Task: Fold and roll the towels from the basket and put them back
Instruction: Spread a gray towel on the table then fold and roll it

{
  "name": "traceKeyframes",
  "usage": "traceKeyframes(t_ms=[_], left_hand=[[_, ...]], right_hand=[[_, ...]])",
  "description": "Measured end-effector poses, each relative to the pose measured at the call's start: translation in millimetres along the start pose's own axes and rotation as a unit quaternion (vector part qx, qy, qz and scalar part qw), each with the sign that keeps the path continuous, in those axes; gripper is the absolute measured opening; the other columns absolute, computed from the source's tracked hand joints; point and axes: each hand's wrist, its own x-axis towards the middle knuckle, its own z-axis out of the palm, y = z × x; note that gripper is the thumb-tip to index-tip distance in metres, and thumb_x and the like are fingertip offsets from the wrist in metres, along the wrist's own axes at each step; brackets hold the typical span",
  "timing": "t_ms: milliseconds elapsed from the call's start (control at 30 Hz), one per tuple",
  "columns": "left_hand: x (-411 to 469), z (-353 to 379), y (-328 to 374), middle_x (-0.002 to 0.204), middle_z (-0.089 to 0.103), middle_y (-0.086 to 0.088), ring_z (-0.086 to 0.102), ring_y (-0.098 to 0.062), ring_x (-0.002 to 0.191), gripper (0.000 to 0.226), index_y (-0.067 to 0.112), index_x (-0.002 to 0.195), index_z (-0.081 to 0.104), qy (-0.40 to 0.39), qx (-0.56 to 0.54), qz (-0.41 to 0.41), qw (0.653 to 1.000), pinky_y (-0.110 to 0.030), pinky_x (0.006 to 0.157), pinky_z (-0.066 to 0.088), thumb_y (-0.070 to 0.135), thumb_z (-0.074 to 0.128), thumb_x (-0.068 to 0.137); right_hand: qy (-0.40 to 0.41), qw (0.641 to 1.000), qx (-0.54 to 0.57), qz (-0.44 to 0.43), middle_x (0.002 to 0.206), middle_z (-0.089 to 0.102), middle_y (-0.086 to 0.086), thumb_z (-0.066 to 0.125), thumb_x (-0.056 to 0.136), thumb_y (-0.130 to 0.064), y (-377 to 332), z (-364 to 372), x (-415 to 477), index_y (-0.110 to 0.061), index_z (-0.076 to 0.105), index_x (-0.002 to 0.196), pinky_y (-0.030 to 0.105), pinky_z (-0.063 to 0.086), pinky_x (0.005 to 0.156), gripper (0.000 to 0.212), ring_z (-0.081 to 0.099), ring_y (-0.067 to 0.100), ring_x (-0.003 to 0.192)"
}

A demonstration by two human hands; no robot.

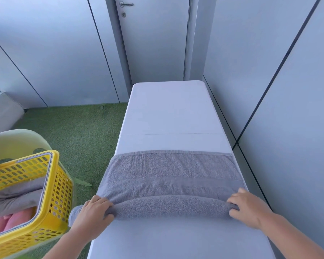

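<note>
Grey towel (172, 171) is spread flat across the white desk (172, 113), and its near edge is rolled up into a thick roll (172, 207). The left end of the roll is held by the left hand (94, 212), and the right end by the right hand (249, 208). On both hands the fingers (104, 202) are curled over the top of the roll, and the cloth is gripped under them. The far part of the towel lies flat and is not yet rolled, so this towel seems to be about half done.

To do this step well, the roll should be pushed away by both hands at the same speed, so that it is kept straight. The cloth should be kept tight, so that no loose loops are left inside. The left end hangs a little past the desk edge, so care is needed there. A yellow basket (64, 187) is placed just beside the desk on the left, and grey towels (13, 195) and pink rolls (17, 219) are seen inside it.
</note>
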Motion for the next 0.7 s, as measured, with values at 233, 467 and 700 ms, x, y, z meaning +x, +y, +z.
traceKeyframes(t_ms=[233, 467, 700], left_hand=[[1, 4, -6, 0.094, 0.043, 0.016, 0.046, -0.013, 0.087, 0.030, 0.037, 0.101, 0.066, 0.074, 0.009, -0.008, 0.997, -0.031, 0.069, 0.041, 0.038, 0.043, 0.083], [-3, 1, -6, 0.120, 0.053, 0.019, 0.046, -0.013, 0.113, 0.053, 0.032, 0.125, 0.061, 0.037, -0.017, -0.023, 0.999, -0.036, 0.095, 0.047, 0.019, 0.056, 0.074], [-4, 8, -7, 0.115, 0.060, 0.024, 0.051, -0.012, 0.115, 0.049, 0.036, 0.120, 0.065, 0.017, 0.030, -0.028, 0.999, -0.039, 0.095, 0.045, 0.047, 0.046, 0.076]], right_hand=[[0.040, 0.999, 0.026, 0.005, 0.098, 0.043, -0.023, 0.040, 0.081, -0.032, 4, 7, -1, -0.044, 0.052, 0.091, 0.032, 0.051, 0.066, 0.020, 0.052, -0.001, 0.080], [0.100, 0.994, 0.017, -0.038, 0.102, 0.051, -0.028, 0.050, 0.077, -0.029, -3, 0, -15, -0.047, 0.052, 0.100, 0.013, 0.040, 0.075, 0.029, 0.040, -0.002, 0.109], [0.124, 0.992, 0.013, -0.022, 0.092, 0.060, -0.027, 0.049, 0.083, -0.033, -6, 11, -18, -0.034, 0.069, 0.103, 0.006, 0.025, 0.065, 0.029, 0.044, 0.000, 0.101]])
